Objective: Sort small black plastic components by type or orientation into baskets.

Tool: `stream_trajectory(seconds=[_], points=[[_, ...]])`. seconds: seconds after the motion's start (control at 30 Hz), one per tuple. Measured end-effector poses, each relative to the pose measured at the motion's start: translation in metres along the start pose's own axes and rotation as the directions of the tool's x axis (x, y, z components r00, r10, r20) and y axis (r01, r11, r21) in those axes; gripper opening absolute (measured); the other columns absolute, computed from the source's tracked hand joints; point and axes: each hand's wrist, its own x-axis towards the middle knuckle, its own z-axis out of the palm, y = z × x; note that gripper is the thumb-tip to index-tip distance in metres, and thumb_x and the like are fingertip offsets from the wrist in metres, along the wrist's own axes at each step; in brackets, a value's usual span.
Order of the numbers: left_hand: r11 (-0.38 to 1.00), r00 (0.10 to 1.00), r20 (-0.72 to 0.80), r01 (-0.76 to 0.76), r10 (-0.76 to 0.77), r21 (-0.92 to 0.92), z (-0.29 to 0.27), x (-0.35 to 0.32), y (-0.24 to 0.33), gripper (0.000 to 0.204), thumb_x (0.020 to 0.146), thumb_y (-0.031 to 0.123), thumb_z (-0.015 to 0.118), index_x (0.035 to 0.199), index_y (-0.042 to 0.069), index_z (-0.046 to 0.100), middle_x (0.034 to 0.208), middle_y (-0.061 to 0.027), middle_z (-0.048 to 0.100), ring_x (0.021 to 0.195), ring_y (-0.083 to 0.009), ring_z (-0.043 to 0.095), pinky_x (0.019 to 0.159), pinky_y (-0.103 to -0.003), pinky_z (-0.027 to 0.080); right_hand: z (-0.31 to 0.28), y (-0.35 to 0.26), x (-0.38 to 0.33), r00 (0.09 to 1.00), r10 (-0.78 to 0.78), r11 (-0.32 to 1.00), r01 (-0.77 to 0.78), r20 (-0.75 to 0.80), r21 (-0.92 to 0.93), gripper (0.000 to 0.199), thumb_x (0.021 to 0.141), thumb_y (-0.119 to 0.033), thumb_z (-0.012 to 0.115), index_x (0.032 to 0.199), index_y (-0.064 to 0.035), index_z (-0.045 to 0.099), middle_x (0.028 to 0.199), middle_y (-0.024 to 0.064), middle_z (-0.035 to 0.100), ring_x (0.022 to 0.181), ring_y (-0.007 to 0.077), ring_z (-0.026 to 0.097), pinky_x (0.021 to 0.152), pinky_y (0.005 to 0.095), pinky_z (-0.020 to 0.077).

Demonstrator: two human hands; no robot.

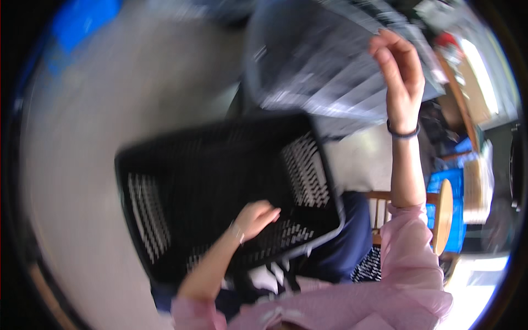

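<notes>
- Perhaps the black crate by our legs tips: our left hand, fingers curled above it, seems unbraced.
- Our right hand, fingertips nearly together, grip unclear, could snag the grey container.

Blur smears my view, glare burning white at right.
Shadow fills the black crate; vignetting darkens the curved edges.

A black slotted crate sits open side up.

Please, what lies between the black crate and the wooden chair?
Dark blue cloth, probably a trouser leg, lies between the black crate and wooden chair, in the head view.
</notes>
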Motion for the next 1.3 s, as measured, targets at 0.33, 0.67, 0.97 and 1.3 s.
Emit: stream_trajectory(seconds=[0.33,0.67,0.97,1.3], points=[[0.890,0.787,0.530,0.055,-0.318,0.452,0.024,-0.009,-0.007,0.020,0.068,0.023,0.053,0.079,0.012,0.065,0.087,-0.0084,0.061,0.081,-0.0254,0.059,0.070,-0.036,0.046,0.274,0.065,-0.286,0.197,0.165,0.964,0.175,0.966,-0.200,0.068,0.065,-0.020,0.067,0.125,-0.0208,0.035,0.123,0.0174,0.035,0.117,0.0344,0.032,0.088,0.0411,0.0397],[0.795,0.922,0.163,0.200,-0.350,0.573,0.015,-0.006,0.003,0.025,0.075,0.024,0.048,0.072,0.006,0.064,0.075,-0.0137,0.062,0.075,-0.0297,0.061,0.066,-0.041,0.048,0.265,0.103,-0.290,-0.091,0.626,0.229,-0.928,0.775,-0.294,0.050,0.066,-0.037,0.067,0.102,-0.0063,0.051,0.087,0.0050,0.052,0.078,0.0228,0.053,0.074,0.0369,0.0437],[0.873,0.901,-0.387,0.338,-0.194,0.351,-0.010,-0.007,-0.001,0.015,0.075,0.021,0.052,0.076,0.008,0.060,0.075,-0.0095,0.060,0.069,-0.0272,0.059,0.062,-0.038,0.046,0.134,0.047,-0.208,0.243,0.201,-0.552,-0.772,0.949,0.315,0.064,0.074,-0.045,0.046,0.124,-0.0066,0.038,0.109,0.0131,0.054,0.098,0.0302,0.053,0.083,0.0388,0.0395],[0.991,0.869,-0.476,-0.127,0.134,0.048,-0.005,-0.001,0.021,0.053,0.072,0.006,0.064,0.120,0.007,0.042,0.083,-0.0049,0.055,0.064,-0.0073,0.052,0.056,-0.019,0.045,0.089,0.023,-0.233,0.332,0.562,0.068,-0.931,0.758,0.358,0.048,0.081,-0.034,0.055,0.114,-0.0019,0.043,0.099,0.0083,0.054,0.088,0.0156,0.053,0.077,0.0274,0.0422]])
